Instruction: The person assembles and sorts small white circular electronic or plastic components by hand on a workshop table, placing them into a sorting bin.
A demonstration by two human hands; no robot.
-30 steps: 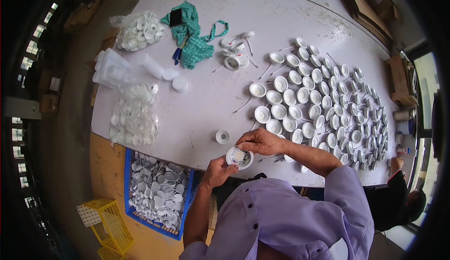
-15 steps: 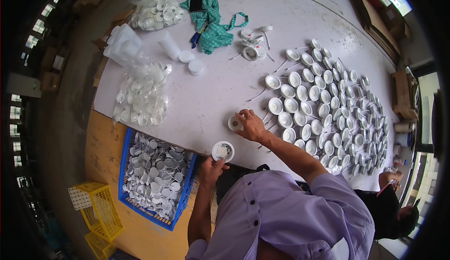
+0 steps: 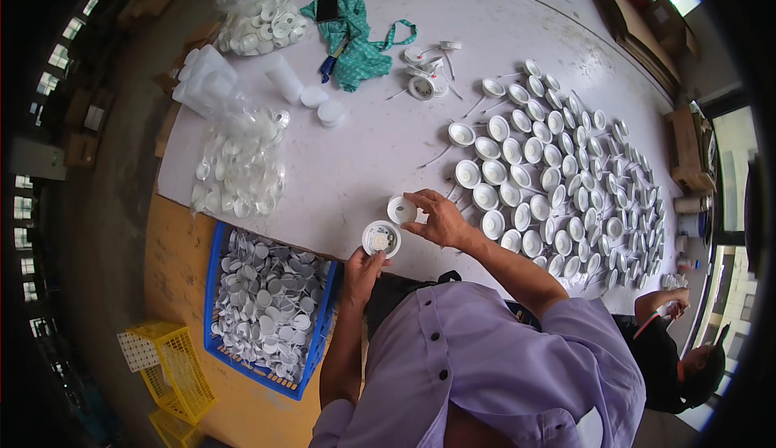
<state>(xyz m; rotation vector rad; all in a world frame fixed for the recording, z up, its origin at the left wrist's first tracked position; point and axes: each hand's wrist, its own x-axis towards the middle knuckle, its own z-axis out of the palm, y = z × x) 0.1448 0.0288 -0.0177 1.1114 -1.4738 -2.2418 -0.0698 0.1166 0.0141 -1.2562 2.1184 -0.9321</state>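
At the table's front edge, my left hand (image 3: 363, 277) is closed on the rim of a round white downlight housing (image 3: 393, 238), whose yellowish LED board faces up. Just beyond it, my right hand (image 3: 443, 218) grips a white reflector cup (image 3: 394, 206) with a small hole in its middle, thumb and fingers at its right side. The cup is close to the housing's far edge; whether the two touch, I cannot tell. To the right of my right hand stand many white downlights (image 3: 491, 223) with short cables, in rows.
Bags of white cups (image 3: 241, 157) lie at the left of the table (image 3: 347, 165), near stacked translucent discs (image 3: 330, 112). A green cloth (image 3: 356, 64) with a phone is farther back. Below left sits a blue crate (image 3: 212, 286) full of white parts. Another person (image 3: 667, 359) is at right.
My right hand has lifted the reflector cup from the tabletop and brought it close to the housing. My left hand has raised the housing slightly away from me. The view has shifted a little.
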